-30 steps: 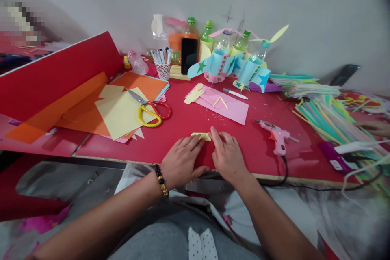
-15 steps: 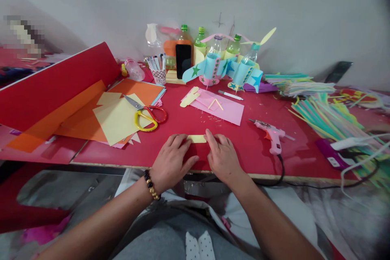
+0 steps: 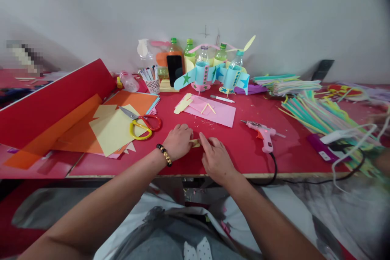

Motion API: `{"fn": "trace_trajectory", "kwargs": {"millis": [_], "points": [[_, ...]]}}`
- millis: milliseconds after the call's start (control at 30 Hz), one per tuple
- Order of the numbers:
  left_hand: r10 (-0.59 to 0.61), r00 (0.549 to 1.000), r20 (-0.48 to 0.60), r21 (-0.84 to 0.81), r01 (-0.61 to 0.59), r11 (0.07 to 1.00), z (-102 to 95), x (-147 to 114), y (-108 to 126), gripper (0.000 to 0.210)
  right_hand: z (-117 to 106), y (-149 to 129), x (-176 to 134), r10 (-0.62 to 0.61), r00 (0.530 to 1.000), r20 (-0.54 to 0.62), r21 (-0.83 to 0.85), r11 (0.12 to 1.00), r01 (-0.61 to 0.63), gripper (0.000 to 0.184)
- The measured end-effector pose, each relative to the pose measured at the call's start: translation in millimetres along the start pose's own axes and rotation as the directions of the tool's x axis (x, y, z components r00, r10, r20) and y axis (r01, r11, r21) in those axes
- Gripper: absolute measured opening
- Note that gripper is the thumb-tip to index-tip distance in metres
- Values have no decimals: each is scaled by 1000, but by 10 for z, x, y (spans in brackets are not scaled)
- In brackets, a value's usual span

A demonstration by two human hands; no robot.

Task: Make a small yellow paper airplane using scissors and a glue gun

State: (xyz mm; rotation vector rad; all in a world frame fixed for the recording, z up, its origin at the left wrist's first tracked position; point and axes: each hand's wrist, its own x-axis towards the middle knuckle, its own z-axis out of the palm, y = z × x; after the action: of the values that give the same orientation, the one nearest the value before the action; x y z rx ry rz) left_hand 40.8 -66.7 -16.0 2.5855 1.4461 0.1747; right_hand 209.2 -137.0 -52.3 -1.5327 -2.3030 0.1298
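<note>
A small pale-yellow paper strip (image 3: pixel 195 143) lies between my two hands near the front of the red table, looking shorter and partly covered by fingers. My left hand (image 3: pixel 179 143), with a beaded bracelet at the wrist, has its fingers curled over the strip's left end. At the strip's right end is my right hand (image 3: pixel 217 160), its index finger stretched forward and touching the paper, the other fingers loosely bent; its thumb is hidden. Left of the hands, scissors (image 3: pixel 141 124) with red and yellow handles rest on yellow paper sheets (image 3: pixel 111 132).
A pink glue gun (image 3: pixel 264 133) lies to the right, its cord over the table edge. Behind the hands is pink paper (image 3: pixel 224 113). Decorated bottle planes (image 3: pixel 202 74), a phone (image 3: pixel 175 71) and a pen cup (image 3: pixel 152 85) stand at the back. Colourful strips (image 3: pixel 317 115) spread at right.
The view has tilted up. My left hand has risen and curled its fingers over the yellow strip, and less of the strip shows. My right hand stays at its right end.
</note>
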Motion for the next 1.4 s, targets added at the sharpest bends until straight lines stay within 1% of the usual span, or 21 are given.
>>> {"fn": "trace_trajectory", "kwargs": {"millis": [133, 300, 400, 533, 667, 867, 967, 1033, 1100, 1167, 1233, 1300, 1400], "points": [[10, 999, 36, -2, -10, 1000, -12, 17, 4, 9, -13, 17, 8, 10, 999, -31, 80, 997, -8, 60], [27, 1000, 7, -69, -27, 997, -15, -11, 27, 12, -24, 59, 3, 15, 997, -73, 213, 977, 1, 60], [28, 999, 15, -93, -27, 995, -22, -8, 33, 15, -40, 75, -5, 21, 996, -91, 288, 958, 6, 60], [15, 1000, 25, -125, -12, 992, -16, 3, 21, 11, -59, 85, -6, 34, 994, -106, 337, 941, 3, 59], [12, 1000, -22, -197, -16, 980, 16, -23, 10, 9, -73, 81, -3, 54, 991, -125, 359, 933, -5, 55], [18, 999, -42, -339, -32, 940, 32, -65, 41, 6, -47, 85, 6, 120, 980, -157, 410, 911, -46, 45], [19, 998, -52, -474, -41, 880, 13, -58, 61, 3, -37, 106, 16, 163, 970, -180, 456, 888, -65, 39], [25, 998, -62, -532, -54, 845, -10, -43, 73, 4, -47, 118, 26, 211, 960, -183, 484, 870, -98, 31], [42, 994, -106, -522, -91, 848, -41, -22, 86, 6, -66, 127, 38, 258, 951, -171, 499, 855, -142, 22], [77, 986, -147, -476, -139, 868, -79, 6, 98, 5, -80, 132, 51, 284, 945, -163, 499, 850, -169, 13], [121, 983, -135, -460, -170, 872, -116, 40, 110, 3, -85, 136, 64, 293, 941, -168, 494, 851, -177, 10], [157, 984, -89, -466, -180, 866, -148, 83, 118, 3, -89, 139, 75, 303, 937, -176, 500, 847, -180, 10], [188, 982, -23, -544, -170, 822, -181, 166, 117, 4, -125, 148, 96, 338, 928, -157, 564, 802, -197, 12]]}}
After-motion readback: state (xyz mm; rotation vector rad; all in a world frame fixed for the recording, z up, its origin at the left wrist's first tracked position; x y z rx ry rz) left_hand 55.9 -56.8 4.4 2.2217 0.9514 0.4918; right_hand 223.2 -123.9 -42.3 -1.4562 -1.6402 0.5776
